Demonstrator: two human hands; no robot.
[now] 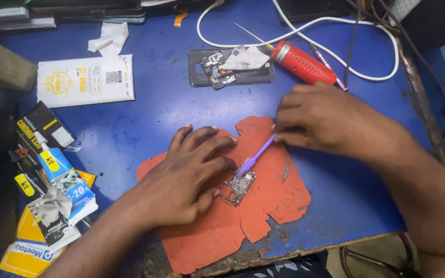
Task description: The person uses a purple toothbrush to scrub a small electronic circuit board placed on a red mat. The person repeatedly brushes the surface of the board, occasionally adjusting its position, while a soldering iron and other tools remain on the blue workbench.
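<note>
Blue and scuffed, the workbench [145, 118] carries a torn orange mat [269, 201] near its front edge. On the mat lies a small circuit board [238, 188]. His left hand [186, 175], fingers spread flat, pins the board from its nine o'clock side. The right hand [330, 121] pinches a purple brush [256, 154] whose head touches the board's twelve o'clock edge. Light, short strokes would seem wise, pressure kept low. A red screwdriver [302, 63] lies at one o'clock, beside an opened phone [230, 68].
</note>
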